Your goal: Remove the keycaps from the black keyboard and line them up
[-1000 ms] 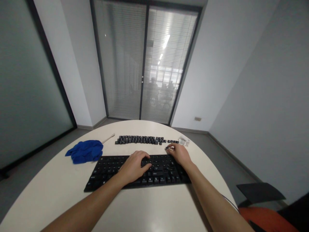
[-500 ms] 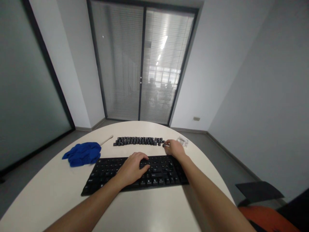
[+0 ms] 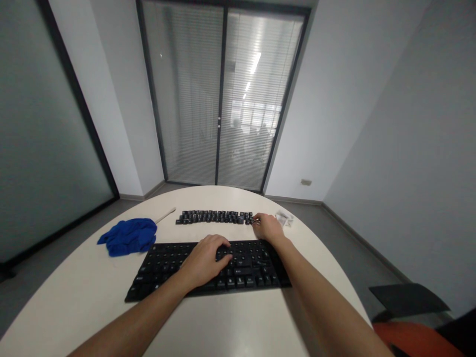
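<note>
A black keyboard [image 3: 256,280] lies in front of me, parts of its key field dark where caps seem to be off. My left hand [image 3: 205,260] rests across its middle, palm down, thumb apart from the curled fingers. Beyond it, loose black keycaps [image 3: 211,216] stand in rows. At the right end of these rows is my right hand [image 3: 268,228], its fingers pinched together among the last caps. A small thing with a thin, shiny edge shows at those fingertips, too small to make out.
A crumpled blue cloth [image 3: 130,237] lies left of the keyboard, and a thin pale stick [image 3: 165,214] is behind it. Clear plastic wrapping [image 3: 284,218] sits right of my right hand. The round white table [image 3: 230,322] bears everything; an orange-and-black chair [image 3: 409,337] stands at lower right.
My right hand's fingertips have shifted slightly, lying closer among the caps at the right end. My left hand stays on the keyboard. The view has turned a little left.
</note>
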The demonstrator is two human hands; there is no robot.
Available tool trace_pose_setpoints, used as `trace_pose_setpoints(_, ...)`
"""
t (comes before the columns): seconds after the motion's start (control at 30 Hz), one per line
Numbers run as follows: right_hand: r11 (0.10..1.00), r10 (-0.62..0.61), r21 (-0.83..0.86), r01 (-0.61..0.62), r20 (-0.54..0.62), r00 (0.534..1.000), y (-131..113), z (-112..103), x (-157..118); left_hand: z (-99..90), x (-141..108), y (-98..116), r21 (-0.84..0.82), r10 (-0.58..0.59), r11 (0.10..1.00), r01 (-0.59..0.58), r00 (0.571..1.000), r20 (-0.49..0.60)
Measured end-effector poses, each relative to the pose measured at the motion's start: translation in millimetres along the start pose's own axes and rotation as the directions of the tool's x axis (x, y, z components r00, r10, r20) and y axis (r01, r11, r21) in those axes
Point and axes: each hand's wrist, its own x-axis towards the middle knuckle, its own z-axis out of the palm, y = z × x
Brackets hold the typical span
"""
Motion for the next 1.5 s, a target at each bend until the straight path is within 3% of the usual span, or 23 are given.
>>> trace_pose_setpoints(0.77,0.986,-0.159,-0.05,0.16,0.022,0.987,-7,2,4,0.5,1,-1,0.019,0.014,1.0,-0.014,1.0,0.002)
trace_pose_setpoints(1.5,0.994,-0.105,-0.042,0.105,-0.011,0.994,0,7,4,1.1,1,-1,0.019,0.024,1.0,-0.024,1.0,0.01)
